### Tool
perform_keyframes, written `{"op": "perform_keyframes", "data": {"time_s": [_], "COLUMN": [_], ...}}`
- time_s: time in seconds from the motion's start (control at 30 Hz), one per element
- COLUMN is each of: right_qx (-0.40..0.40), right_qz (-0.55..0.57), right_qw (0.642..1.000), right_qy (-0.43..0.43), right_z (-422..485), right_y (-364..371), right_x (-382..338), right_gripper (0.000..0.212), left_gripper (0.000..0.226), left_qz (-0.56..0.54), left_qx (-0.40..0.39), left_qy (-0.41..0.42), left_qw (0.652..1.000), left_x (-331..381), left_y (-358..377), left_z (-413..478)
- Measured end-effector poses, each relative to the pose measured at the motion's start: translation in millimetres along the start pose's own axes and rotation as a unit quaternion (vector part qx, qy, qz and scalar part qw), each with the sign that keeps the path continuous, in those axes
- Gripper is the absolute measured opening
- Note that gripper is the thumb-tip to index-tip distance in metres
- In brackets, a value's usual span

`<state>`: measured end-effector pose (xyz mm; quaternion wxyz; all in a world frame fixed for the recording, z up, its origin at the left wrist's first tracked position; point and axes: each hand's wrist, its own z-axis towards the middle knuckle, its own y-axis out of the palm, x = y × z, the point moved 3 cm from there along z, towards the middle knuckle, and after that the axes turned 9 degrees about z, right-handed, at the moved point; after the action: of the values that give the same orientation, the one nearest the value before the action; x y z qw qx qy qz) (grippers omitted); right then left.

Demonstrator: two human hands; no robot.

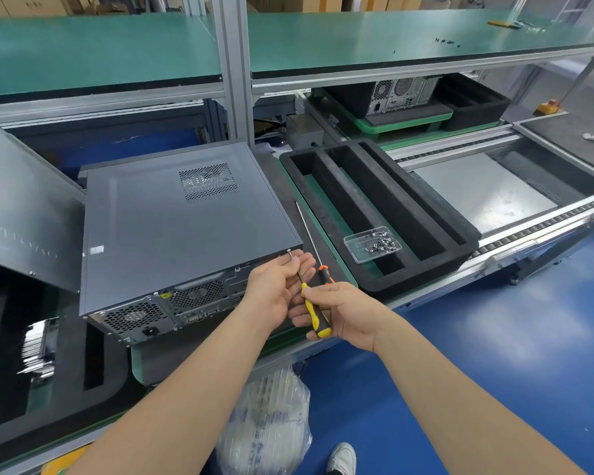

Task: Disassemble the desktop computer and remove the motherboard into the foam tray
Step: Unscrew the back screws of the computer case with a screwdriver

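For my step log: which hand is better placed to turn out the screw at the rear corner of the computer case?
Probably the right hand: it grips the yellow screwdriver, whose tip is at the screw. The left hand only steadies its shaft.

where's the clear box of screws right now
Head view: the clear screw box lies at the near end of the black foam tray, right of the computer case.
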<state>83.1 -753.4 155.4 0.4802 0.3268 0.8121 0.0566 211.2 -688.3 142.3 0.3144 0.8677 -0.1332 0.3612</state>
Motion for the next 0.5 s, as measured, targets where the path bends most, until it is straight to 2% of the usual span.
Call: {"op": "perform_keyframes", "data": {"time_s": [0.17, 0.23, 0.3, 0.37, 0.43, 0.5], "right_qx": [0.113, 0.156, 0.2, 0.238, 0.235, 0.202], "right_qz": [-0.079, -0.112, -0.202, -0.309, -0.339, -0.318], "right_qw": [0.99, 0.979, 0.954, 0.914, 0.904, 0.922], "right_qy": [-0.033, -0.069, -0.094, -0.112, -0.115, -0.09], "right_z": [8, 9, 9, 11, 12, 12], "right_y": [2, 4, 6, 7, 9, 9], "right_x": [2, 0, -6, -10, -11, -9], "right_gripper": [0.031, 0.04, 0.048, 0.051, 0.05, 0.045], "left_gripper": [0.021, 0.02, 0.018, 0.018, 0.02, 0.018], "left_qz": [0.01, 0.026, 0.039, 0.048, 0.058, 0.064], "left_qx": [0.004, 0.011, 0.016, 0.015, 0.014, 0.016], "left_qy": [-0.004, -0.006, -0.004, 0.004, 0.013, 0.014], "left_qw": [1.0, 1.0, 0.999, 0.999, 0.998, 0.998], "left_x": [0, -1, -1, -1, -1, 0], "left_y": [-1, -3, -4, -4, -4, -2], "left_z": [1, 2, 2, 1, 1, 1]}}
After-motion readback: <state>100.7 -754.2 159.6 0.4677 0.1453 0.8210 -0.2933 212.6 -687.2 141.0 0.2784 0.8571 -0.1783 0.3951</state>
